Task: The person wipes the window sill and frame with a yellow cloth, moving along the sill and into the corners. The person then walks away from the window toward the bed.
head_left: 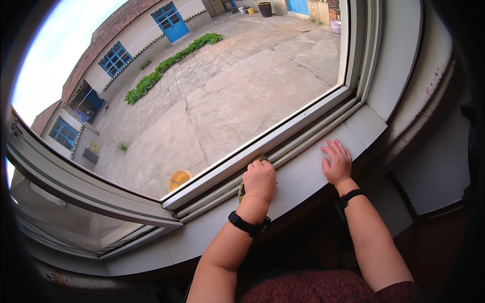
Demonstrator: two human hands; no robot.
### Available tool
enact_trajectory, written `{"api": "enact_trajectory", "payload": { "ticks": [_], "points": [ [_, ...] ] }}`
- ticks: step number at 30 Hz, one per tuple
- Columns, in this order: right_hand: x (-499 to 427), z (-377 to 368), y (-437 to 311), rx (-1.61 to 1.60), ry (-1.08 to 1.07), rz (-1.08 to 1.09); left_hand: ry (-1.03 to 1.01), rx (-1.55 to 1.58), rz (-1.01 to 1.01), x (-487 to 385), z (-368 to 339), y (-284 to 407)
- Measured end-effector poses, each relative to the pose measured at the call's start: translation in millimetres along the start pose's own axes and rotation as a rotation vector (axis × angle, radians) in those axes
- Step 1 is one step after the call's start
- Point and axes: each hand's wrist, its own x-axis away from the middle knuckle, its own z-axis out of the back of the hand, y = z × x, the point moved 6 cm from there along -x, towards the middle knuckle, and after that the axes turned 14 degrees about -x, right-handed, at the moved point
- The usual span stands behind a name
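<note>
My left hand [260, 180] is closed around a crumpled yellowish-brown cloth [241, 192], only bits of which show beside and above the fingers. The hand bears on the sliding track [287, 154] of the window frame. Flat on the white tiled windowsill [303, 178] lies my right hand [338, 162], fingers spread, holding nothing. Both wrists wear black bands. A window sash [94, 193] stands at the left, over the far end of the track.
The sill's front edge runs below both hands, and a wall reveal [394, 57] rises at the right. Beyond the pane are a paved courtyard [242, 102], an orange bucket [179, 179] close to the window, and a row of green plants [170, 62].
</note>
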Motion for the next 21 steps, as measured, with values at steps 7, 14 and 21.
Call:
{"api": "enact_trajectory", "payload": {
  "ticks": [7, 14, 21],
  "points": [
    [-0.2, -1.0, 2.3, 0.004, -0.023, -0.001, -0.082, -0.083, -0.006, 61.2, -2.0, -68.9],
    [-0.2, -1.3, 3.1, -0.009, -0.031, -0.020, -0.562, -0.309, 0.312, 147.6, -25.6, -212.1],
    [-0.3, -0.7, 3.6, -0.018, -0.033, -0.028, -0.561, -0.300, 0.310, 162.3, -35.7, -234.7]
  ]
}}
